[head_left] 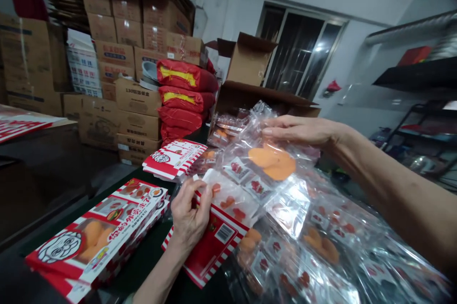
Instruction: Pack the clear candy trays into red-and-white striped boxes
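Observation:
My left hand (189, 213) is closed around a red card box (217, 242) with striped edges and a barcode. It looks flat, and its far end meets a clear plastic bag (250, 166). Inside that bag are orange pieces, small printed packets and a shiny silvery patch. Higher up, my right hand (303, 130) has its fingers and thumb close together at the bag's top edge, gripping the crinkled film. Whether the bag's lower end lies in the box or over it, I cannot tell.
More filled clear bags (321, 247) spread across the right. Printed boxes (96, 237) lie at left, with another stack of red-and-white boxes (174, 156) beyond. Behind stand an open carton (250, 61), red sacks (185, 99) and stacked cartons (137, 109).

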A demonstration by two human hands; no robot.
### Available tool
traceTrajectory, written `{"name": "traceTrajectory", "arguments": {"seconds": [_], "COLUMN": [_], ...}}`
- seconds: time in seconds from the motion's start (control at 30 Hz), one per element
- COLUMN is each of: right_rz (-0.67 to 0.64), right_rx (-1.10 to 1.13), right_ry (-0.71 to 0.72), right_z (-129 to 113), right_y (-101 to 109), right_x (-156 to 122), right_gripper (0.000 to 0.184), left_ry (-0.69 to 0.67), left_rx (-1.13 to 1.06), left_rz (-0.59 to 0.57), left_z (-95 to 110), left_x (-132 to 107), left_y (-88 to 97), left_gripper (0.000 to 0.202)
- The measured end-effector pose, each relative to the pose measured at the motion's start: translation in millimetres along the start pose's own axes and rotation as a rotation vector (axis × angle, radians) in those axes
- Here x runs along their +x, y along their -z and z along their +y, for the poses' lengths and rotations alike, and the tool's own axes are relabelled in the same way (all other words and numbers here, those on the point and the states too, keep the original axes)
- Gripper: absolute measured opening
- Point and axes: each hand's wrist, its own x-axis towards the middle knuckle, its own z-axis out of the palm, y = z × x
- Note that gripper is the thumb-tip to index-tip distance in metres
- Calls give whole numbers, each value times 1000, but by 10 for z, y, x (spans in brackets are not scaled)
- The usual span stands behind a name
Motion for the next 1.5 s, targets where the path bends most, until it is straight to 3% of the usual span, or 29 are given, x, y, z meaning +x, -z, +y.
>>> {"name": "traceTrajectory", "arguments": {"seconds": [0.17, 0.23, 0.33, 0.53, 0.67, 0.77, 0.87, 0.97, 1.07, 1.37, 1.5], "right_rz": [-143, -137, -136, -253, -284, -319, -241, -154, -42, 155, 172], "right_rx": [152, 77, -80, -56, -113, -173, -247, -141, 15, -42, 3], "right_ry": [-13, 21, 91, 147, 134, 168, 165, 126, 123, 116, 118], "right_z": [-25, -44, -110, -174, -139, -174, -228, -221, -160, -63, -34], "right_y": [-61, -133, -264, -371, -436, -613, -813, -915, -949, -1069, -1052], "right_x": [-14, -11, 9, 166, 286, 339, 356, 334, 291, 268, 277], "right_gripper": [31, 23, 24, 26, 28, 22, 16, 21, 39, 27, 28], "left_ry": [-76, -37, 86, 248, 248, 210, 194, 217, 245, 242, 288], "left_rx": [47, 66, 67, -122, -114, -60, -25, -4, 3, -39, -89], "left_rz": [-23, -16, 16, 65, 62, 36, 43, 43, 65, 61, 89], "left_z": [14, -16, -60, -30, 13, 41, 48, 14, -37, -60, -88], "left_x": [-12, -51, -134, -186, -169, -161, -141, -118, -110, -114, -190], "left_y": [32, 47, 61, 83, 112, 128, 141, 164, 190, 204, 139], "left_gripper": [6, 1, 19, 25, 20, 17, 14, 12, 11, 11, 16]}}
